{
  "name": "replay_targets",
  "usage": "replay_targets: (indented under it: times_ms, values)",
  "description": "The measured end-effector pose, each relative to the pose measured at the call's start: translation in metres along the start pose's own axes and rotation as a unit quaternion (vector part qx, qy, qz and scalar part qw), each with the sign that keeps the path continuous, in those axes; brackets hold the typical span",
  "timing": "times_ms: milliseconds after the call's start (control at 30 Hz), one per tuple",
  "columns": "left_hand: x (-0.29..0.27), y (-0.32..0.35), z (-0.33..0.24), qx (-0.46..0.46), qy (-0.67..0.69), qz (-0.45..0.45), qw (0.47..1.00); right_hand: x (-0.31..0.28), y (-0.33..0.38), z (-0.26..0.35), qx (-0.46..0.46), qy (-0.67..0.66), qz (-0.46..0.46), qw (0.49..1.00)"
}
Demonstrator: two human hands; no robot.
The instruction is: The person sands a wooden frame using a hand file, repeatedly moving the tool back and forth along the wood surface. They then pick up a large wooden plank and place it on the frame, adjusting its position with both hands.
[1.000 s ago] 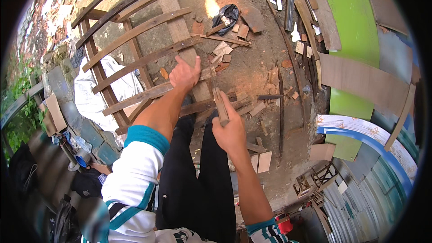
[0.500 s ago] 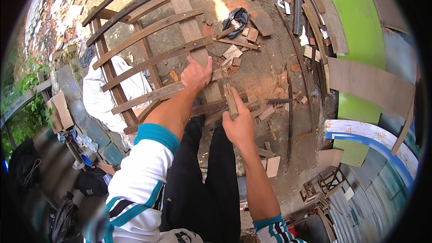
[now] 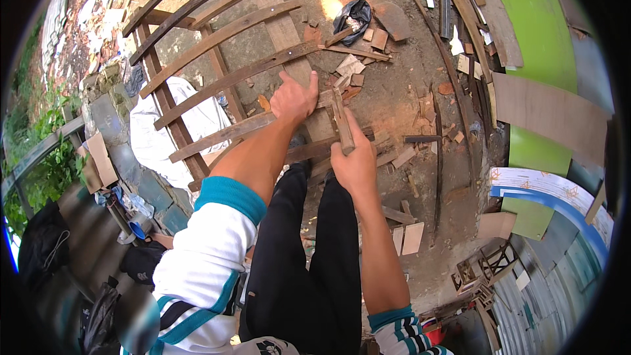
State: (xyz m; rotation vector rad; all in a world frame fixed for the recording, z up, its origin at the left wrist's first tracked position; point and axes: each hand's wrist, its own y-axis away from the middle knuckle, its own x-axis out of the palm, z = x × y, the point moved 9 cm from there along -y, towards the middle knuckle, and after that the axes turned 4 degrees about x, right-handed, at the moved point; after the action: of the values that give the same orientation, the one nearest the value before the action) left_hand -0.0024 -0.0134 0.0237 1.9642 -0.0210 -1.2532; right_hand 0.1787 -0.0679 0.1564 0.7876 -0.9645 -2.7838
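Observation:
A slatted wooden frame (image 3: 217, 84) of brown slats and long planks stretches out ahead and to the left. My left hand (image 3: 294, 96) is closed round a slat (image 3: 227, 138) where it crosses the right-hand plank (image 3: 282, 29), thumb pointing away from me. My right hand (image 3: 355, 161) grips a short wooden block (image 3: 340, 118), held with its long side pointing away from me. The far end of that block is beside the slat's right end; whether they touch I cannot tell.
A white sack (image 3: 164, 148) lies under the frame's left side. Ahead right are a black plastic bag (image 3: 353, 16) and wood offcuts (image 3: 348, 66). Long strips (image 3: 444, 59) and a green panel (image 3: 536, 20) line the right. A stone ledge (image 3: 135, 158) runs along the left.
My right hand has lifted the wooden block away from me, its far end now at the slat's end. My left hand stays on the slat. The whole view has shifted slightly.

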Motion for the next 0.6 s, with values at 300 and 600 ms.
replay_targets:
  times_ms: [300,600]
  values:
    - [-0.003,-0.007,-0.004,-0.002,0.001,-0.012,1.000,-0.039,0.105,-0.001,-0.019,-0.012,-0.013,1.000]
    - [-0.013,-0.013,-0.007,-0.002,-0.010,-0.019,1.000,-0.016,0.058,-0.020,0.012,-0.041,0.002,0.999]
